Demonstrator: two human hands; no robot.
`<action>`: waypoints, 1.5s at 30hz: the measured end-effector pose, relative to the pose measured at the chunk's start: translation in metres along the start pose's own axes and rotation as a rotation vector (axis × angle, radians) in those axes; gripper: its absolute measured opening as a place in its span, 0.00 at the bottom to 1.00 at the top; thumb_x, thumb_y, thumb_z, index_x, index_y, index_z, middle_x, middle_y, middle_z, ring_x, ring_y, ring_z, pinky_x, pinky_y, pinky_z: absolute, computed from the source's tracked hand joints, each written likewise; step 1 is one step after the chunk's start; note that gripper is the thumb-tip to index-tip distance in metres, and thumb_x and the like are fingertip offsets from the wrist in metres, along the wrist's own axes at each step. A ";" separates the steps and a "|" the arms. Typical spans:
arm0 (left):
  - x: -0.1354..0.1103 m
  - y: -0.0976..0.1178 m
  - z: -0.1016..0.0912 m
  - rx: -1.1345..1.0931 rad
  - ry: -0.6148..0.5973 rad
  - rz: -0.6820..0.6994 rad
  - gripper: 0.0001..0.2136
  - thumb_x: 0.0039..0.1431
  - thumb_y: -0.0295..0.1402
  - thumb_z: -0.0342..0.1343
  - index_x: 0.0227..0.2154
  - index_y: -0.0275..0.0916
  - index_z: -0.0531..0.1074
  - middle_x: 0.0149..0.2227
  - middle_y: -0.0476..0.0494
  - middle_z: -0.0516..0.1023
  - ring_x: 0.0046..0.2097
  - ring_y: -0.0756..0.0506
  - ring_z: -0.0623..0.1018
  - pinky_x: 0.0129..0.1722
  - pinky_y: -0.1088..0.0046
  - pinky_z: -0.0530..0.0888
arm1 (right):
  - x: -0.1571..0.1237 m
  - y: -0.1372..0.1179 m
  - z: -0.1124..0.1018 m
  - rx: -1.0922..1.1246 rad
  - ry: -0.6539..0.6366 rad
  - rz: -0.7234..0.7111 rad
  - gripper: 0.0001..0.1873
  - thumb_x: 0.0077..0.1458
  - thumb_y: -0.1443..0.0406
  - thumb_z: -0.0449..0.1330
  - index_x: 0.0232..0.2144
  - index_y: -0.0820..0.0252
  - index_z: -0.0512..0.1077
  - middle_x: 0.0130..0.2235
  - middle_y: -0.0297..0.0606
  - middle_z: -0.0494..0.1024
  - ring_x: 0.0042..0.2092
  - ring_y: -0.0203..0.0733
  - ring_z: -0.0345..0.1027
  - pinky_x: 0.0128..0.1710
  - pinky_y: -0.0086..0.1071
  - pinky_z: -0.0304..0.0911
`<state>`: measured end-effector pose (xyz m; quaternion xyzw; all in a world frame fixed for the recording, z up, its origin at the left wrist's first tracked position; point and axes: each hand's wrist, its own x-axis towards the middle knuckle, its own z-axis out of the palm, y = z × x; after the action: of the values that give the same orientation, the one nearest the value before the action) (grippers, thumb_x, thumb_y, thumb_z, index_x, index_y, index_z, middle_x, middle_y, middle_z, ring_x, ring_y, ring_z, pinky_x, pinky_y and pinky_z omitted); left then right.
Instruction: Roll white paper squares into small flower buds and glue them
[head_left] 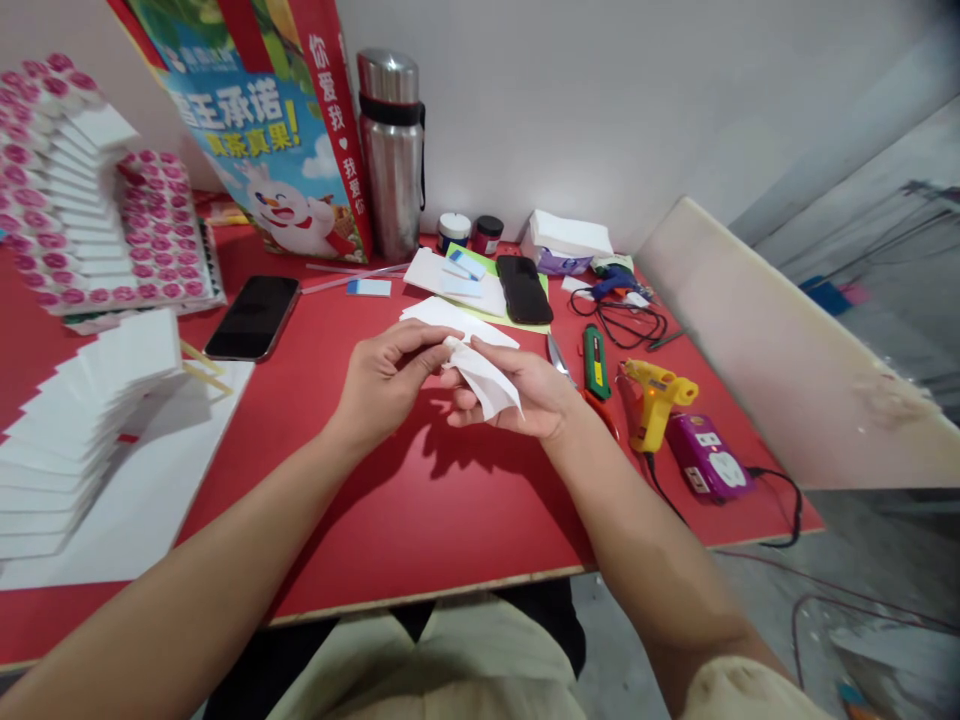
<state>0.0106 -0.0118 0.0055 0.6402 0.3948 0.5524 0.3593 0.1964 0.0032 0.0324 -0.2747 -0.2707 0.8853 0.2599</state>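
Observation:
Both my hands meet over the middle of the red table (420,520). A folded white paper piece (487,383) lies across the fingers of my right hand (525,395). My left hand (390,375) pinches the upper end of that same paper with thumb and fingertips. More white paper (439,313) lies on the table just behind my hands.
A yellow glue gun (654,400), purple power strip (709,462), green cutter (595,360) and scissors lie to the right. Two phones (253,316) (523,288), a steel flask (391,150), a printed bag and stacks of white cards (82,420) with pink stickers (157,235) stand left and behind.

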 end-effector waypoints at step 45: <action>-0.014 -0.003 0.015 0.152 0.101 0.125 0.11 0.66 0.34 0.60 0.47 0.46 0.83 0.45 0.43 0.85 0.46 0.44 0.82 0.51 0.65 0.78 | -0.005 0.022 0.012 -1.212 0.637 -0.787 0.10 0.65 0.61 0.60 0.34 0.58 0.77 0.29 0.34 0.80 0.30 0.37 0.70 0.33 0.31 0.62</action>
<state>0.0237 -0.0236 -0.0056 0.6605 0.4123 0.5738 0.2541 0.1859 -0.0195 0.0286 -0.4928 -0.6959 0.3049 0.4242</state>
